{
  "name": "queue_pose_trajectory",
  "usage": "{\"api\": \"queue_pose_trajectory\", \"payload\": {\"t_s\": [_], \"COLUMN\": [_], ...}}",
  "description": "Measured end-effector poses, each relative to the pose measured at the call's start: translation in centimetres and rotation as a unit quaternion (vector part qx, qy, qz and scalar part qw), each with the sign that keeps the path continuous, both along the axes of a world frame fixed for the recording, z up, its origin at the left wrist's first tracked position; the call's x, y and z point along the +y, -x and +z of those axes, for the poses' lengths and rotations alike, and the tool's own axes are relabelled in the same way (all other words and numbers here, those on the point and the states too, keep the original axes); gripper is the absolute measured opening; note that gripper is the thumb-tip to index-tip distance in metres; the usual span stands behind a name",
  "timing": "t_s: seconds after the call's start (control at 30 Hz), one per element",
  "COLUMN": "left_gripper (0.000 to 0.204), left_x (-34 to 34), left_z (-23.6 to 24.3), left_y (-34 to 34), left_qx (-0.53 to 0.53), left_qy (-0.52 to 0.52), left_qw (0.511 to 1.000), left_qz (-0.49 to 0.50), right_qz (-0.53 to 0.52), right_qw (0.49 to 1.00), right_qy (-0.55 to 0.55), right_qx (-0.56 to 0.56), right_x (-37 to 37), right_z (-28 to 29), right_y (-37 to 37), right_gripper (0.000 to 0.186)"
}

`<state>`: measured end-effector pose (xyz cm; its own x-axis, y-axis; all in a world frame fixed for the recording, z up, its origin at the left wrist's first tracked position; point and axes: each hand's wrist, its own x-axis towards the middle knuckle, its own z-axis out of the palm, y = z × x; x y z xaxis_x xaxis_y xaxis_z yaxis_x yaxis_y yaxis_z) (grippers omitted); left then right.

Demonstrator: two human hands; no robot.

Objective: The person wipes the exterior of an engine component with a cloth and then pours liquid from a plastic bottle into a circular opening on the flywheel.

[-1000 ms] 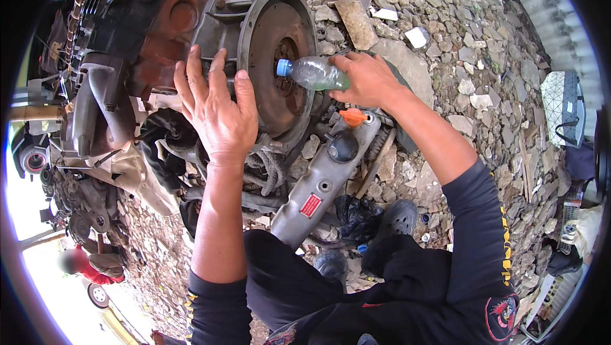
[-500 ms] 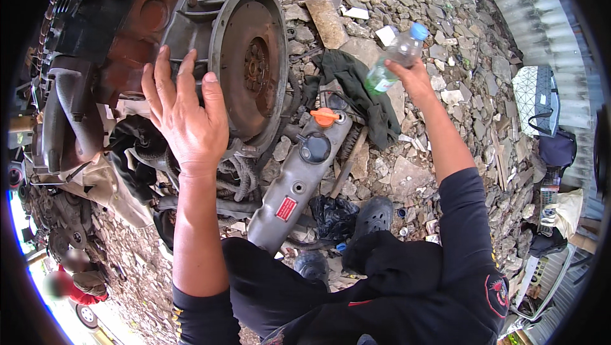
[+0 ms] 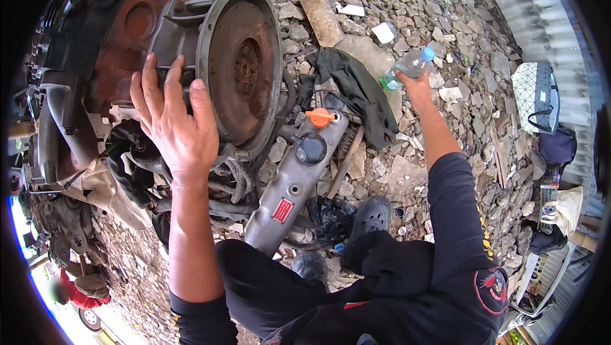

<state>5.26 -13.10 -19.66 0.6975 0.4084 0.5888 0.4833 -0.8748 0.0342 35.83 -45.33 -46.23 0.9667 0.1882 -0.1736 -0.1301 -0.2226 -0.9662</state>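
Note:
My right hand (image 3: 417, 85) grips a clear plastic bottle (image 3: 407, 66) with a blue cap and some green at its lower end. The bottle is tilted above the rubble, cap to the upper right. My left hand (image 3: 175, 116) is open, fingers spread, in front of the engine's grey flywheel housing (image 3: 172, 30); whether it touches the metal I cannot tell. Beside it stands the round rusty flywheel (image 3: 237, 58). Between my arms lies a grey valve cover (image 3: 289, 183) with an orange cap (image 3: 320, 116), a black round cap and a red label.
A dark green cloth (image 3: 356, 90) lies past the valve cover. A black plastic bag (image 3: 332, 218) sits by my shoe (image 3: 372, 216). Broken stone covers the ground. Along the right, bags (image 3: 534, 97) stand against a corrugated metal sheet (image 3: 547, 27). A person in red is far off at lower left.
My right hand has shifted right and slightly down with the bottle, which now tilts closer to level. My left hand appears slightly further left and lower, still spread.

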Motion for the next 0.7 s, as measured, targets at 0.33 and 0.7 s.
{"api": "queue_pose_trajectory", "payload": {"t_s": [0.33,0.7], "left_gripper": [0.039,0.038], "left_x": [-0.3,-0.3], "left_z": [0.0,0.0], "left_y": [-0.3,-0.1], "left_qx": [0.0,-0.013], "left_qy": [-0.004,-0.005], "left_qw": [1.0,1.0], "left_qz": [0.004,-0.009], "right_qz": [0.027,0.297], "right_qw": [0.983,0.892], "right_qy": [0.078,0.339], "right_qx": [0.161,0.04], "right_x": [-2.3,-0.5], "right_z": [3.0,1.5], "right_y": [1.2,21.4], "right_gripper": [0.073,0.044]}}
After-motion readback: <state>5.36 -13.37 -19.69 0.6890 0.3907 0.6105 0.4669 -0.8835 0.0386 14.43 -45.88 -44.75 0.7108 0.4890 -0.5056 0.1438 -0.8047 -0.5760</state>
